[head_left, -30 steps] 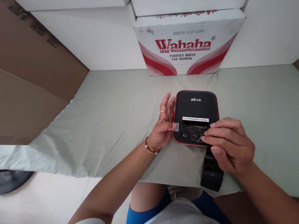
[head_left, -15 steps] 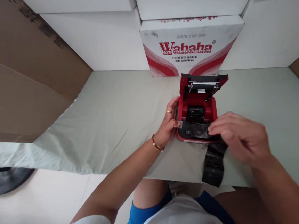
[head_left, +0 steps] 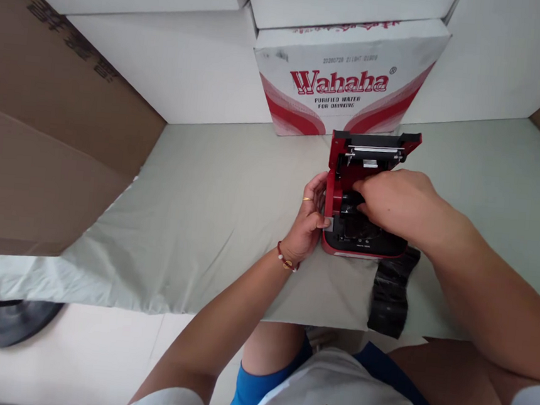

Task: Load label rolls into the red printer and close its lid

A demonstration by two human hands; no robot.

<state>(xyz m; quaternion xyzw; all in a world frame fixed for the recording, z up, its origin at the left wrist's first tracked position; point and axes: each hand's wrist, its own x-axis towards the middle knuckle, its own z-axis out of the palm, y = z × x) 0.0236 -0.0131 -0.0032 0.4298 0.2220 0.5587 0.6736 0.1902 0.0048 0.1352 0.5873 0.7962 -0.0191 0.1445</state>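
A small red and black printer (head_left: 360,239) stands on the cloth-covered table (head_left: 211,222) with its lid (head_left: 374,145) raised upright. My left hand (head_left: 309,222) grips the printer's left side, thumb on a grey side button. My right hand (head_left: 393,197) reaches into the open compartment, fingers curled down inside it; what they touch is hidden. A strip of black plastic film (head_left: 390,295) hangs from the printer's front right corner over the table edge.
A Wahaha water carton (head_left: 346,83) stands right behind the printer among white boxes (head_left: 168,74). Brown cardboard (head_left: 44,132) walls the left side. A dark round base (head_left: 14,322) sits on the floor at lower left.
The printer's lid went from shut to raised. My right hand left the black film at the front and moved into the open compartment. My left hand stayed on the side.
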